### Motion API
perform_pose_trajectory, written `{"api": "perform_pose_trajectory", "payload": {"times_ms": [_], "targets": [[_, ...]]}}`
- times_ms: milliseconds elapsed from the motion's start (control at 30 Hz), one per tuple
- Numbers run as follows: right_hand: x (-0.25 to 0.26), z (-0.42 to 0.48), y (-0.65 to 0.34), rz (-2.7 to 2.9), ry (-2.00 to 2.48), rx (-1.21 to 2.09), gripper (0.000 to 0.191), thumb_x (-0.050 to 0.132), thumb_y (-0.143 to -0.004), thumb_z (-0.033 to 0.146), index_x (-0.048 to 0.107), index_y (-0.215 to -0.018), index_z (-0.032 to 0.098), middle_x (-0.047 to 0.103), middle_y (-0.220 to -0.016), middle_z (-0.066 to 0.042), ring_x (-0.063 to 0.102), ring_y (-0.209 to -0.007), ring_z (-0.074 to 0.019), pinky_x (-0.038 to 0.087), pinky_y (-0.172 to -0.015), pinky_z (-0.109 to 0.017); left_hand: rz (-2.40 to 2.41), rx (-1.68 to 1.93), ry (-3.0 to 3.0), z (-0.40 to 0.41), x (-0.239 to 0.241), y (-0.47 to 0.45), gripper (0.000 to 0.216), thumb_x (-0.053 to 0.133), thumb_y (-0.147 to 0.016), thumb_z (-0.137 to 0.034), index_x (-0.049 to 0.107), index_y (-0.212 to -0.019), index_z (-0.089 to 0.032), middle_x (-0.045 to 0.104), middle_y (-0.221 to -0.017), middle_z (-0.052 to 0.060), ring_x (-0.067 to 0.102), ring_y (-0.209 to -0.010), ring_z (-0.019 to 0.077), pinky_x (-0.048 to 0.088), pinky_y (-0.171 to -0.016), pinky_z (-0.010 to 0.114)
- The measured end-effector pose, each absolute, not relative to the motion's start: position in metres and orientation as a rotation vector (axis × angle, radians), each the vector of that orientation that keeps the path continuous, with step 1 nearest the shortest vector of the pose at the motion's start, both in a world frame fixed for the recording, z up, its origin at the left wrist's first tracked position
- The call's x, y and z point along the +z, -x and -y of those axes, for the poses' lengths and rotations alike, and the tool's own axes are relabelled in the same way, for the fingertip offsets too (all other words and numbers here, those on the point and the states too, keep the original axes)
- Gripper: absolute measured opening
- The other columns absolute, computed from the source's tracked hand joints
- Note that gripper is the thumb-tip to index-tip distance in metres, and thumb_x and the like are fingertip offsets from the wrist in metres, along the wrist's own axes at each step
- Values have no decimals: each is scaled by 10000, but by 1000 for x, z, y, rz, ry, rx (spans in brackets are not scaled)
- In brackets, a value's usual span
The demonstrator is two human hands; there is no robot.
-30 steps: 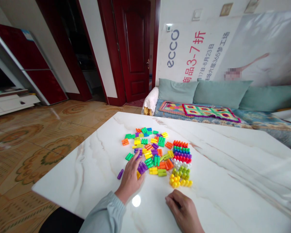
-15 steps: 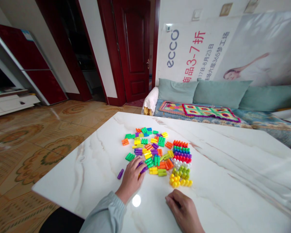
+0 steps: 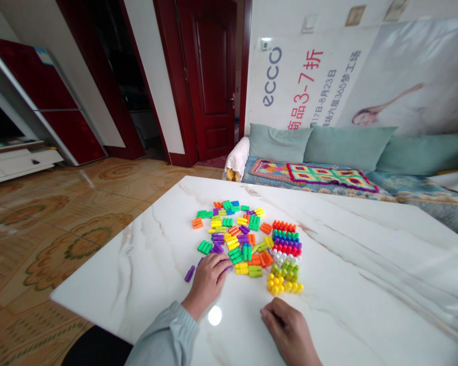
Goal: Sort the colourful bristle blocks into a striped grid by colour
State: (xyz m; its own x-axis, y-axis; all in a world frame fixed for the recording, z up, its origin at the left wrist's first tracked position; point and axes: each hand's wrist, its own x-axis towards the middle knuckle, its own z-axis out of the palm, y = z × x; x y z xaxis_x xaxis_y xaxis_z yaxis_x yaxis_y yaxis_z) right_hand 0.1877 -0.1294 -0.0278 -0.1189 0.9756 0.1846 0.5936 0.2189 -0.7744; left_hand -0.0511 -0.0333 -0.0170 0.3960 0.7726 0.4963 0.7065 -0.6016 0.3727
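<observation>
A pile of small coloured plastic peg blocks (image 3: 236,239) lies on the white marble table (image 3: 366,264). To its right, pegs joined in rows of red, green, purple, white and lime (image 3: 286,246) lie beside a yellow cluster (image 3: 282,286). My left hand (image 3: 207,282) rests at the near edge of the pile. Its fingers are curled over purple pieces that are mostly hidden beneath them. A single purple peg (image 3: 190,273) lies just left of that hand. My right hand (image 3: 290,333) rests on the table near the yellow cluster, fingers curled under, with nothing visible in it.
The table's left edge drops to a patterned tile floor (image 3: 61,223). A sofa with teal cushions and a crocheted blanket (image 3: 328,175) stands behind the table. A dark red door (image 3: 211,76) and a white TV cabinet (image 3: 15,160) are farther off.
My left hand's fingers have curled in and drawn back toward me, covering the purple pieces that lay beside them. The right hand has not moved.
</observation>
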Motion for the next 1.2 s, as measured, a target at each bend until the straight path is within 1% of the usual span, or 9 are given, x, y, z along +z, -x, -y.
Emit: {"api": "perform_pose_trajectory", "payload": {"times_ms": [400,967,1200], "targets": [[-31,129,-188,1815,1455,706,397,454,-983,471,565,-712,202,592,-679,-15,577,-615,-145,415,-585,-238,-1363,1002,-2519,34,-17,51,237,545,-925,-162,696,-1079,-260,689,-1104,47,614,-1037,231,501,-905,411],[-28,129,-188,1807,1453,706,389,468,-975,459,588,-709,202,611,-676,-16,594,-610,-145,422,-582,-227,-1359,986,-2490,34,-17,51,247,544,-920,-156,688,-1091,-260,678,-1117,49,606,-1046,232,494,-920,416],[-28,129,-188,1845,1477,709,359,467,-977,425,591,-724,203,624,-697,-15,600,-630,-143,417,-596,-225,-1378,973,-2476,33,-17,51,240,554,-912,-153,686,-1082,-260,677,-1121,48,604,-1046,234,499,-911,419]]}}
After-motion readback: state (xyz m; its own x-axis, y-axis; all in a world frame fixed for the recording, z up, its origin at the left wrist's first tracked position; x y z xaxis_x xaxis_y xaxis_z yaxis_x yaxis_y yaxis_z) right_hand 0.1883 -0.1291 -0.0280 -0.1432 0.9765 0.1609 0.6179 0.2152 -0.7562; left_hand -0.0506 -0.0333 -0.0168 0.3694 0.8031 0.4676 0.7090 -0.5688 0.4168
